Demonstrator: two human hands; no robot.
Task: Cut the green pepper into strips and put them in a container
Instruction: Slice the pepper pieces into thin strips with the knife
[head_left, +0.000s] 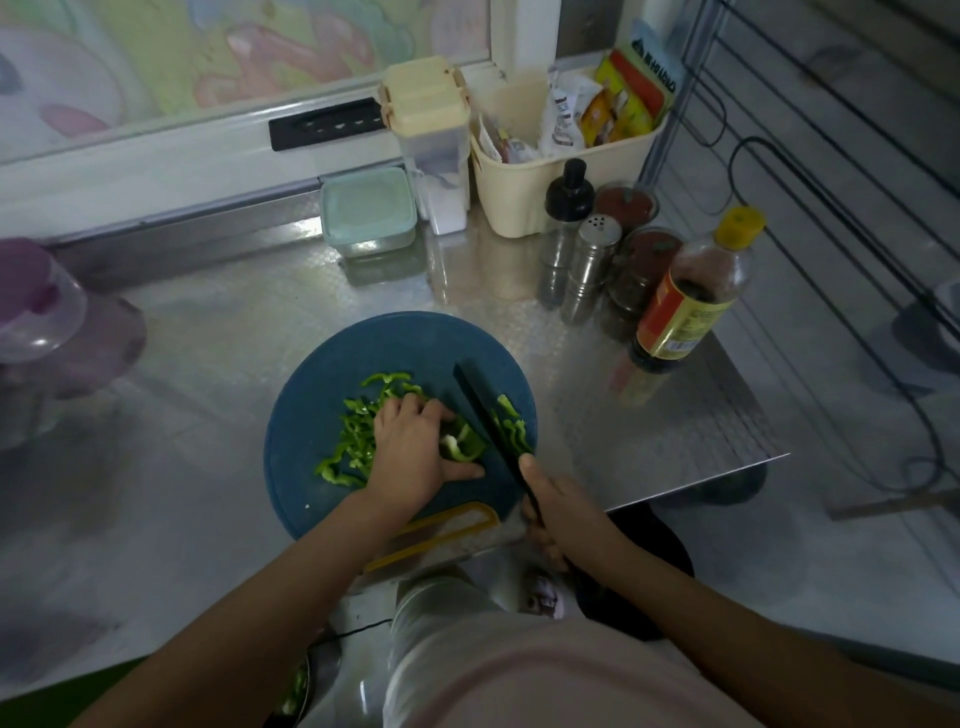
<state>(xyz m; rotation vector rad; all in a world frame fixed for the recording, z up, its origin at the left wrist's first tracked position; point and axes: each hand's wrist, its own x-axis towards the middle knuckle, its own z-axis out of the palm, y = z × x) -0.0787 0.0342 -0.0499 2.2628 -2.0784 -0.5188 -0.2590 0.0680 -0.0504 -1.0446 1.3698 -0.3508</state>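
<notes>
Green pepper (464, 443), partly in strips (349, 439)

Worktop: stainless steel table (675, 426) with an embossed surface; its near right corner lies at 3 o'clock; a pale patch of reflected light sits on the steel at 12 o'clock, below the window. Window (218, 57) runs from 10 to 12 o'clock; frosted glass, pastel pattern in green and pink; white frame (156, 176) beneath it; black recessed handle (327, 124) set in the frame. Metal upright (693, 78) at 1 o'clock; black wire rack (841, 171) beside it, toward 2 o'clock. Floor (857, 571) at 4 o'clock, pale grey; black cable (935, 436) looped over it at 3 o'clock. Light dim overall; edges of the view blurred.
</notes>
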